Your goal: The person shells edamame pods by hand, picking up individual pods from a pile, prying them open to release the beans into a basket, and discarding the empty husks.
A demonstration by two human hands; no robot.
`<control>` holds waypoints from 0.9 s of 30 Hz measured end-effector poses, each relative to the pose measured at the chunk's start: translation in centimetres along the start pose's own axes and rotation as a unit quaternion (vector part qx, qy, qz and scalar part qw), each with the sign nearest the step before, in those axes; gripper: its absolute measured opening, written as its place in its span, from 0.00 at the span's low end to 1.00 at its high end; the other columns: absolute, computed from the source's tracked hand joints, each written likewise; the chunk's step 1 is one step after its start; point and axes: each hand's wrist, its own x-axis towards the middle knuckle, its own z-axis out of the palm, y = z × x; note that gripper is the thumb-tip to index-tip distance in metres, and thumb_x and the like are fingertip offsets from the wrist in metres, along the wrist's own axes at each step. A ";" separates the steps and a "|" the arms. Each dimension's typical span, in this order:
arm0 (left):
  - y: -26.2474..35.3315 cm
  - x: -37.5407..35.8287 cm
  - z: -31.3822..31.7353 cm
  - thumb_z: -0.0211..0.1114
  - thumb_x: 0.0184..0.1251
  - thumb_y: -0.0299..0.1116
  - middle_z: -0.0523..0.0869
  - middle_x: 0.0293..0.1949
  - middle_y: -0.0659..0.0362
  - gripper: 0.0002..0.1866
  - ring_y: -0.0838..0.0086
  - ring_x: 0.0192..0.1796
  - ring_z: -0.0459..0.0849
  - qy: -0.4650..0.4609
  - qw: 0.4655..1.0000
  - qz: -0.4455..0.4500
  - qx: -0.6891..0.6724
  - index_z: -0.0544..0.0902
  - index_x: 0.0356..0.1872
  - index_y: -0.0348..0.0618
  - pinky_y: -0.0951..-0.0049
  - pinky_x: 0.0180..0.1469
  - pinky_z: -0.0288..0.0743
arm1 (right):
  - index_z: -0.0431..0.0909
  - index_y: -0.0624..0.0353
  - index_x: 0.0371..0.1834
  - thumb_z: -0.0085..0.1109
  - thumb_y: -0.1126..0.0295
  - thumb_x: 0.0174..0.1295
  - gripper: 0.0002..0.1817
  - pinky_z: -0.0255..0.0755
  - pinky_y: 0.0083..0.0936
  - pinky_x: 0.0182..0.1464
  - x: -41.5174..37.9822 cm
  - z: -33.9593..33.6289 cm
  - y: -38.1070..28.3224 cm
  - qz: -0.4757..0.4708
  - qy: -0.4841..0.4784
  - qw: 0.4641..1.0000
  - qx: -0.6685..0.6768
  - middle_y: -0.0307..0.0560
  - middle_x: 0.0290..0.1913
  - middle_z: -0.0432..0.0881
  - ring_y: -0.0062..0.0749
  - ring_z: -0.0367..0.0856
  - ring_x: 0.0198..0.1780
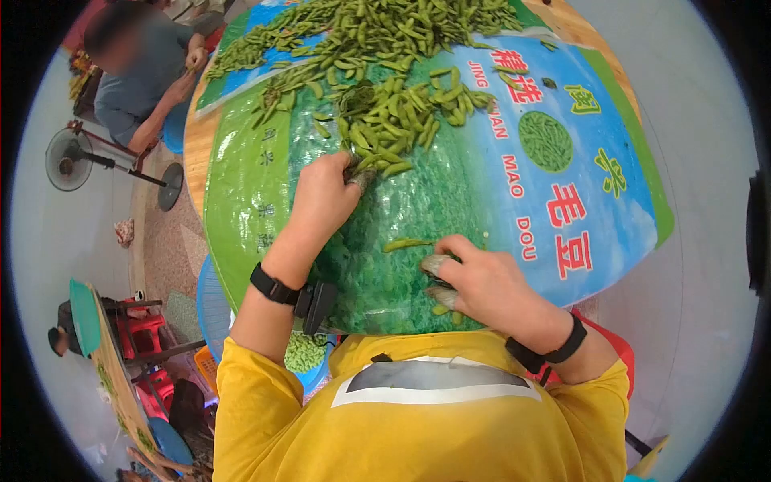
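A heap of green soybean pods [393,120] lies on a printed plastic sheet [401,209]. At the heap's near edge, my left hand [328,191] has its fingers curled down against the pods; what is between the fingertips is hidden. My right hand [482,277] is lower and to the right, close to my body, fingers bent inward. A bit of green pod [440,308] shows at its fingertips. One loose pod [405,243] lies just left of that hand. Greyish coverings wrap some fingertips on both hands.
More pods [361,32] spread across the far side. Below the table's near edge is a blue basin with shelled beans [305,352]. Another person [144,72] sits at the far left, near a standing fan [71,159]. Red stools [144,333] and another table stand lower left.
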 end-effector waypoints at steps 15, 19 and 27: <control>3.8 -3.5 0.4 0.64 0.56 0.31 0.81 0.23 0.54 0.13 0.68 0.26 0.79 -0.058 0.973 -0.005 -0.223 0.79 0.43 0.41 0.72 0.30 0.71 | 0.77 0.54 0.40 0.59 0.74 0.47 0.14 0.74 0.33 0.33 -9.2 -4.5 0.2 0.193 0.073 0.965 -0.164 0.45 0.38 0.78 0.43 0.79 0.33; 3.4 -4.6 0.5 0.62 0.59 0.28 0.81 0.28 0.60 0.13 0.80 0.32 0.80 -0.029 0.961 -0.057 -0.267 0.78 0.45 0.36 0.79 0.35 0.71 | 0.74 0.58 0.39 0.56 0.76 0.47 0.14 0.75 0.34 0.32 -1.6 0.3 -0.5 -0.015 0.150 0.989 -0.004 0.47 0.41 0.77 0.44 0.80 0.33; 3.4 -7.1 0.8 0.53 0.63 0.26 0.84 0.31 0.59 0.10 0.79 0.35 0.79 -0.033 0.934 -0.024 -0.354 0.78 0.42 0.36 0.76 0.39 0.72 | 0.73 0.57 0.36 0.55 0.75 0.47 0.11 0.74 0.38 0.28 1.3 2.2 -0.7 -0.008 0.054 0.997 -0.045 0.48 0.31 0.71 0.46 0.78 0.31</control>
